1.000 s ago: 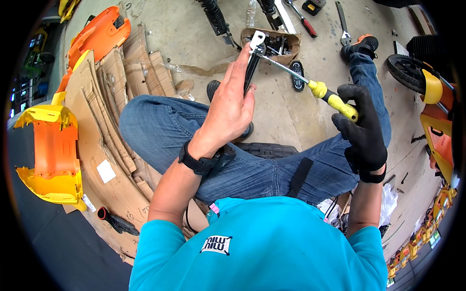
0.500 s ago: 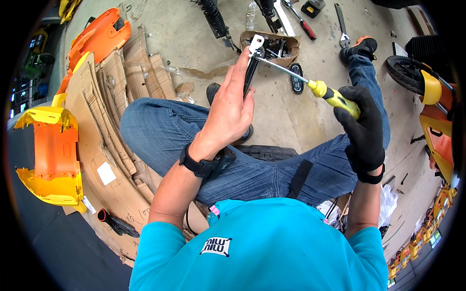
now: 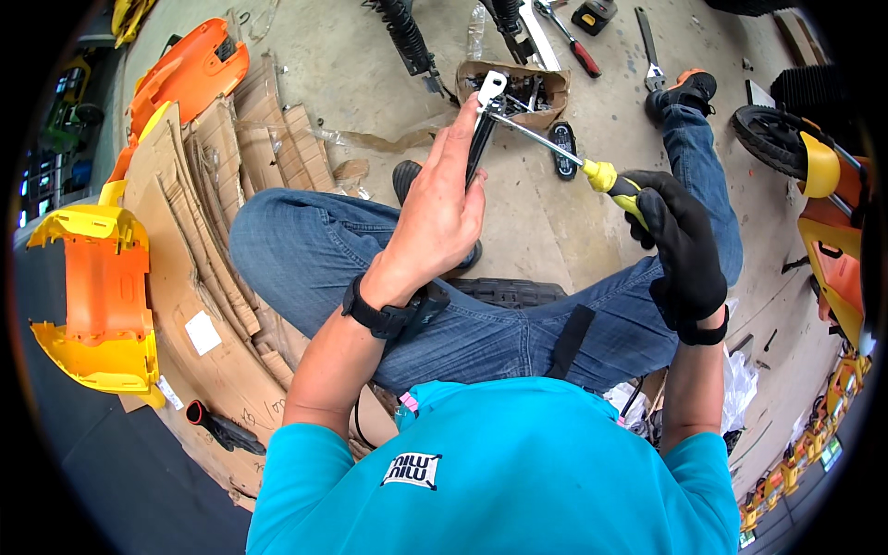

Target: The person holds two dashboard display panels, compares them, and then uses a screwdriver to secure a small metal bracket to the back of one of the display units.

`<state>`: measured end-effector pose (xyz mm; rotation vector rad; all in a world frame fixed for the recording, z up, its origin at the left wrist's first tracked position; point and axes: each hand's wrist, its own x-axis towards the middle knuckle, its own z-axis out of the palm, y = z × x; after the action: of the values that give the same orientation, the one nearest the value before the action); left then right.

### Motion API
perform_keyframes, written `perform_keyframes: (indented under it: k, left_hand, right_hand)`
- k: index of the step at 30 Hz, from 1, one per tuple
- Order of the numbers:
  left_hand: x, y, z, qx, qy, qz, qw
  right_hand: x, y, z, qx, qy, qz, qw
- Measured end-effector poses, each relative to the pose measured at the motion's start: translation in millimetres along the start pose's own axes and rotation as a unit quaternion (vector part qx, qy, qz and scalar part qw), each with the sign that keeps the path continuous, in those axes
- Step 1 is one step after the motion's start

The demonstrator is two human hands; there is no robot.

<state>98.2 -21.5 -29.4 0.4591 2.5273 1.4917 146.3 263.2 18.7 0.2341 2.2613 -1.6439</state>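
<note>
My bare left hand (image 3: 435, 211) is closed around a narrow black part (image 3: 479, 146). A white metal end piece (image 3: 491, 87) with a hole sticks out past its fingertips. My right hand (image 3: 686, 250), in a black glove, has its fingers wrapped round the handle of a yellow and black screwdriver (image 3: 603, 176). The shaft runs up and left, its tip at the black part just below the white end piece. Whether the tip sits in a screw is too small to tell. Both hands are raised in front of my knees.
Behind the white end piece stands a cardboard box (image 3: 552, 91) of small hardware. A dark oval device (image 3: 563, 151), a red-handled ratchet (image 3: 584, 56) and an adjustable wrench (image 3: 652, 60) lie on the floor. Flattened cardboard (image 3: 166, 236) and orange-yellow shells (image 3: 104, 287) are at left, a wheel (image 3: 772, 141) at right.
My gloved right hand has turned and changed its grip on the screwdriver handle, shifting slightly down. The white end piece has dipped a little; my left hand keeps its hold.
</note>
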Motion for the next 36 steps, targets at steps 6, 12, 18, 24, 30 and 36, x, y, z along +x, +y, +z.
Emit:
perform_keyframes:
  k: [6,12,18,24,30,36]
  left_hand:
    - [0.1,-1.5,0.3,-0.01,-0.003,0.002,1.0]
    - [-0.8,-2.8,0.9,-0.007,-0.01,-0.002,1.0]
    - [0.0,-0.9,1.3,-0.007,-0.016,-0.009,1.0]
    - [-1.3,1.3,0.0,0.002,-0.021,-0.014,1.0]
    - [-0.1,-0.2,2.1,-0.003,-0.019,-0.001,1.0]
    - [-1.1,-1.0,1.5,0.001,-0.025,-0.009,1.0]
  right_hand:
    - [-2.7,-1.0,10.9,-0.077,0.054,-0.113,0.989]
    - [1.8,-5.2,-1.9,-0.003,-0.057,0.046,0.997]
    - [2.0,2.4,8.2,-0.09,0.038,-0.158,0.983]
    - [3.6,5.6,-0.3,-0.067,-0.027,-0.081,0.994]
    - [0.7,5.9,6.2,-0.042,0.005,-0.115,0.992]
    - [4.8,-0.4,0.4,-0.097,-0.018,-0.075,0.992]
